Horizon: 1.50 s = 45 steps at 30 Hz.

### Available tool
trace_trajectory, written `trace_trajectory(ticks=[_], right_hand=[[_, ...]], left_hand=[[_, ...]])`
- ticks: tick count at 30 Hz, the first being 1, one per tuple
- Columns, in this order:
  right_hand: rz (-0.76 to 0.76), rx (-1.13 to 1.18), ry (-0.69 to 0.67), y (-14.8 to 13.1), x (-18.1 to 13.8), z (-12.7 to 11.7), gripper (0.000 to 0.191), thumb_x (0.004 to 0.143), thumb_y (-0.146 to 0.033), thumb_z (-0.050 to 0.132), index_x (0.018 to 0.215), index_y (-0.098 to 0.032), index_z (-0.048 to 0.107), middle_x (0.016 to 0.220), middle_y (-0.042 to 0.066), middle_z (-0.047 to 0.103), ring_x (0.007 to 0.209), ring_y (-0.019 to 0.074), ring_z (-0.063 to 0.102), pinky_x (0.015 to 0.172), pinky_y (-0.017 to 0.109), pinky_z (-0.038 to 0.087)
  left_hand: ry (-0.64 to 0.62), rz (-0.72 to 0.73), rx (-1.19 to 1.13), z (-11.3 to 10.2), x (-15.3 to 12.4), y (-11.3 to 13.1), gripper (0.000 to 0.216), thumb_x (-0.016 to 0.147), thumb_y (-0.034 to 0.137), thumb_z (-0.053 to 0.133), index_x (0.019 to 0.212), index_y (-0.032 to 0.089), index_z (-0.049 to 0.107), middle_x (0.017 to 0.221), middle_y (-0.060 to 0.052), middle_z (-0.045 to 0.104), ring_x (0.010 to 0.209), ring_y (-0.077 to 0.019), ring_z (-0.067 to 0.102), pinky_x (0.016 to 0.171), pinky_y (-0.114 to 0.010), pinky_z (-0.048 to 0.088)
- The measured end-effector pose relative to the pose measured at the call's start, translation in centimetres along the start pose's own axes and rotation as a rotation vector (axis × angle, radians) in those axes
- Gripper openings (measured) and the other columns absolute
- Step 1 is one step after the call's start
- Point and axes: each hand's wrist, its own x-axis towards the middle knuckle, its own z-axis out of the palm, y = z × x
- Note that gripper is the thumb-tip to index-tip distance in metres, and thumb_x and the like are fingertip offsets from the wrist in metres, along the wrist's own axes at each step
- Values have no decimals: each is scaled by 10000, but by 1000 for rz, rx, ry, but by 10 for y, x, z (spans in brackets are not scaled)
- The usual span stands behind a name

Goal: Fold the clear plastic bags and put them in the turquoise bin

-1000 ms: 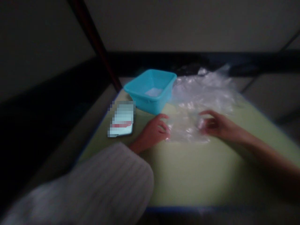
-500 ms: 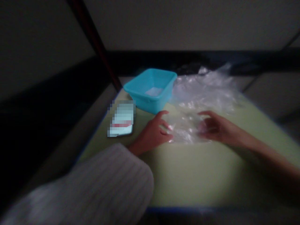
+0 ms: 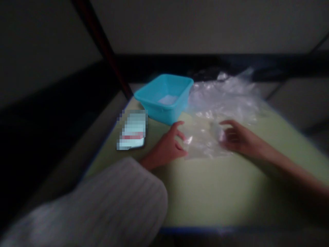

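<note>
A clear plastic bag (image 3: pixel 202 142) lies crinkled on the pale yellow-green table between my two hands. My left hand (image 3: pixel 171 145) rests by the bag's left edge, its bent fingers apart and the tips touching or very near the plastic. At the other edge, my right hand (image 3: pixel 238 137) has curled fingers with a bunched bit of the bag at their tips. Blur and dim light hide the exact contact.
A turquoise basin (image 3: pixel 177 111) stands behind my left hand, with something white (image 3: pixel 168 100) inside. More clear plastic (image 3: pixel 226 94) is heaped at its right. A phone-like object (image 3: pixel 135 132), partly pixelated, lies left. The table (image 3: pixel 205 195) has a blue edge.
The plastic bag between my hands looks flatter and more spread out, bunched by my right fingers. My right hand has shifted slightly; my left hand has barely moved.
</note>
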Motion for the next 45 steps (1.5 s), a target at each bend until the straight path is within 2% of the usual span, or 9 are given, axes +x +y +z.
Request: trace_trajectory(ticks=[4, 9, 13, 18, 22, 28, 37, 45], right_hand=[[-13, 3, -35, 1, 0, 0, 596, 670, -285, 723, 1174, -240, 408, 763, -18, 554, 646, 166, 562, 562, 296, 477], [8, 4, -26, -6, -2, 1, 595, 653, -301, 728, 1155, -217, 420, 715, -25, 546, 628, 173, 560, 549, 301, 468], [12, 11, -12, -9, -3, 3, 563, 670, -337, 715, 1139, -212, 431, 734, -12, 560, 641, 172, 564, 558, 301, 468], [6, 8, -16, -9, -2, 3, 542, 683, -347, 697, 1131, -204, 427, 695, -23, 547, 598, 157, 536, 506, 278, 434], [-6, 2, -23, -10, -2, 3, 509, 696, -325, 684, 1117, -212, 423, 717, -15, 563, 619, 160, 547, 529, 282, 445], [-21, -27, -47, -10, -1, 2, 510, 718, -357, 668, 1127, -206, 404, 724, -6, 568, 622, 164, 549, 538, 296, 459], [-13, -63, -51, -13, -1, 0, 512, 725, -405, 671, 1124, -205, 421, 743, 14, 583, 641, 178, 568, 542, 307, 475], [-20, -70, -73, -13, 0, 0, 501, 732, -407, 667, 1122, -213, 421, 740, 9, 583, 639, 172, 561, 550, 306, 475]], left_hand=[[-47, -36, -51, 0, 0, 0, 908, 559, 75, 731, 1327, 250, 279, 1027, -27, 563, 570, -60, 595, 508, -184, 471], [-117, -109, -133, -1, -1, 1, 841, 606, 85, 699, 1321, 216, 274, 794, 31, 598, 610, -107, 630, 543, -200, 481], [-125, -109, -69, 1, -3, 3, 794, 624, 102, 696, 1309, 179, 303, 690, 53, 599, 608, -112, 615, 574, -215, 473], [-136, -83, 39, 3, -6, 8, 798, 621, 127, 716, 1314, 175, 323, 680, 52, 603, 640, -126, 607, 609, -237, 470], [-141, -85, 88, 4, -9, 10, 776, 641, 115, 690, 1325, 157, 326, 668, 51, 594, 633, -124, 588, 610, -239, 458], [-179, -81, 83, 3, -8, 10, 791, 646, 95, 664, 1346, 157, 301, 663, 50, 603, 603, -111, 566, 595, -229, 434], [-245, -110, 36, 8, -11, 11, 868, 663, 177, 699, 1389, 151, 225, 740, 15, 645, 593, -99, 538, 573, -222, 403], [-236, -120, 57, 13, -12, 8, 778, 692, 156, 660, 1365, 129, 269, 655, 59, 555, 581, -98, 510, 543, -214, 372]])
